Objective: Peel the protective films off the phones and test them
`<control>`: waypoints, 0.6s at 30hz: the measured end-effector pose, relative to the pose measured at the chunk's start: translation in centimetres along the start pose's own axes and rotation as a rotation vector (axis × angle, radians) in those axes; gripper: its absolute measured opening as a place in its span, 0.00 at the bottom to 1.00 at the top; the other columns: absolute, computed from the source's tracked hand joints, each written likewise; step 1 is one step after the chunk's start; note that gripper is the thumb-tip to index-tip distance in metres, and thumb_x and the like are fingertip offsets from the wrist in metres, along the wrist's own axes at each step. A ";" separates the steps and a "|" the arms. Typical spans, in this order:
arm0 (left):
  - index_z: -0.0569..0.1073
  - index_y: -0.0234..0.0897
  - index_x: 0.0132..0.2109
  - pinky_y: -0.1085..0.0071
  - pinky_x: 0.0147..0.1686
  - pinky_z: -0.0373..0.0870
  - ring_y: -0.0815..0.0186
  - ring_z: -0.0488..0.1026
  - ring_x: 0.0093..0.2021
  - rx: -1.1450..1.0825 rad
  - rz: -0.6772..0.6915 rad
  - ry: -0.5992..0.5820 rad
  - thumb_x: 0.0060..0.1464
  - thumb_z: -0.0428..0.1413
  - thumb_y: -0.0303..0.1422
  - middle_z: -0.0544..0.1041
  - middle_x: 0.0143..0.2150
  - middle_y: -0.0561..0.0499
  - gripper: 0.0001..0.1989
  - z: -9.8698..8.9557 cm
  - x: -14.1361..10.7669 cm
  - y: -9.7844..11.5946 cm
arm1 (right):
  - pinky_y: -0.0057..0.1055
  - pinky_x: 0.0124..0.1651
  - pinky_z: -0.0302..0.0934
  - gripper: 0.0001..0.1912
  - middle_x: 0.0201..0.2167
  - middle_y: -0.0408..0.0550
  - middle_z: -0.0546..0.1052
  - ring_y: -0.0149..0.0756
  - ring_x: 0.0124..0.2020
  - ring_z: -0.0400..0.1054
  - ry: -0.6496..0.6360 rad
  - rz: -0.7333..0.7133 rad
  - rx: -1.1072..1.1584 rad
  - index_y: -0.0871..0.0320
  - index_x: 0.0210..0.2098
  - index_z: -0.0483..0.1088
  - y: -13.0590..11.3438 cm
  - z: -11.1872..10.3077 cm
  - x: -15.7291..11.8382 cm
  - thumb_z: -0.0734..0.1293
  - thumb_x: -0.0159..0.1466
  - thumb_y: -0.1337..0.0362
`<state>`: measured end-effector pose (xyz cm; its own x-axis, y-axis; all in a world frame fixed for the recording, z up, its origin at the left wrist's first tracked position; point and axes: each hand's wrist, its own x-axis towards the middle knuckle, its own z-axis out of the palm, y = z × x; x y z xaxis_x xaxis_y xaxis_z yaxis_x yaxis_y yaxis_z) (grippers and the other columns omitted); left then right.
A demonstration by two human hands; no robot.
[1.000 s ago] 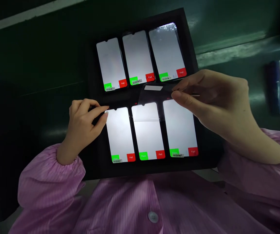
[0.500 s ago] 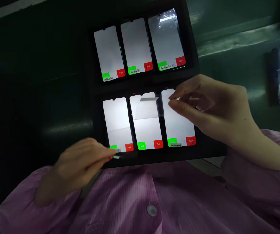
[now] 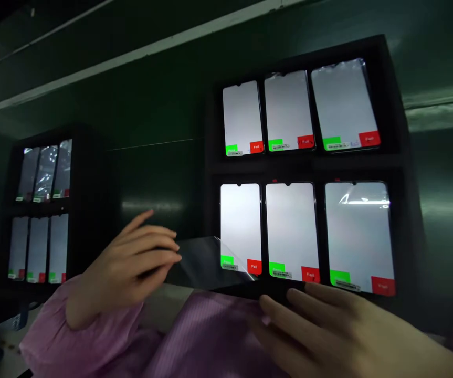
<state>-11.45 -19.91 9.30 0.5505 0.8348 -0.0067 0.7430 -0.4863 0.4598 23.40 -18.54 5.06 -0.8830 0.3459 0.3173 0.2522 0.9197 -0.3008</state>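
Observation:
My left hand point(image 3: 132, 262) is at the left, its fingertips together at the edge of a clear plastic film point(image 3: 204, 260). The film stretches right over the lower corner of the lower left phone point(image 3: 240, 226). My right hand point(image 3: 324, 331), slightly blurred, is at the lower right with fingers apart and nothing visible in them. Its fingertips are just below the lower middle phone point(image 3: 291, 228) and the lower right phone point(image 3: 358, 233). These phones show white screens with green and red boxes, and small barcode labels lie along their lower edges.
The phones lie in a black tray point(image 3: 397, 173) with another row of lit phones behind. A second black tray point(image 3: 78, 173) of lit phones is at the far left, some with shiny wrinkled film. Dark green table point(image 3: 155, 126) surrounds both trays.
The view has swung left, bringing the second tray in. The film has passed from my right hand to my left. A label now shows on the lower middle phone. My right hand has opened.

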 end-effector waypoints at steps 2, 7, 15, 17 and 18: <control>0.80 0.45 0.47 0.48 0.76 0.59 0.63 0.81 0.56 0.003 0.006 0.073 0.64 0.61 0.22 0.85 0.47 0.57 0.12 -0.2 1.6 -1.8 | 0.36 0.34 0.64 0.13 0.46 0.45 0.82 0.36 0.34 0.72 -0.044 -0.046 -0.053 0.52 0.46 0.79 -0.1 0.6 0.8 0.61 0.74 0.65; 0.81 0.45 0.45 0.46 0.72 0.64 0.62 0.82 0.54 -0.071 0.079 0.099 0.64 0.61 0.25 0.85 0.47 0.56 0.09 0.4 6.4 -4.6 | 0.35 0.31 0.60 0.06 0.43 0.49 0.79 0.37 0.36 0.69 -0.112 -0.066 -0.148 0.56 0.39 0.80 1.0 1.5 1.8 0.68 0.70 0.66; 0.81 0.42 0.55 0.50 0.64 0.70 0.58 0.76 0.56 -0.016 0.105 0.194 0.68 0.58 0.28 0.79 0.55 0.46 0.12 3.8 11.2 -5.1 | 0.35 0.25 0.51 0.12 0.29 0.44 0.70 0.34 0.28 0.64 -0.065 -0.067 -0.061 0.58 0.27 0.72 4.0 2.1 4.0 0.66 0.67 0.74; 0.82 0.40 0.53 0.43 0.64 0.69 0.52 0.74 0.59 0.081 0.056 0.227 0.69 0.58 0.32 0.78 0.57 0.42 0.11 5.2 11.8 -5.2 | 0.34 0.25 0.52 0.11 0.30 0.43 0.72 0.32 0.27 0.64 -0.084 0.008 0.047 0.57 0.31 0.74 6.3 2.3 4.8 0.66 0.66 0.77; 0.82 0.39 0.53 0.40 0.65 0.67 0.49 0.72 0.60 0.124 0.028 0.234 0.69 0.58 0.34 0.77 0.57 0.41 0.11 5.9 12.0 -5.3 | 0.33 0.26 0.54 0.11 0.32 0.42 0.74 0.30 0.27 0.65 -0.070 0.076 0.139 0.57 0.34 0.76 7.7 2.3 5.2 0.66 0.66 0.78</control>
<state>-6.53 -8.81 1.57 0.4791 0.8505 0.2168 0.7776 -0.5259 0.3445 19.86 -10.13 2.35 -0.8903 0.3950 0.2267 0.2663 0.8553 -0.4444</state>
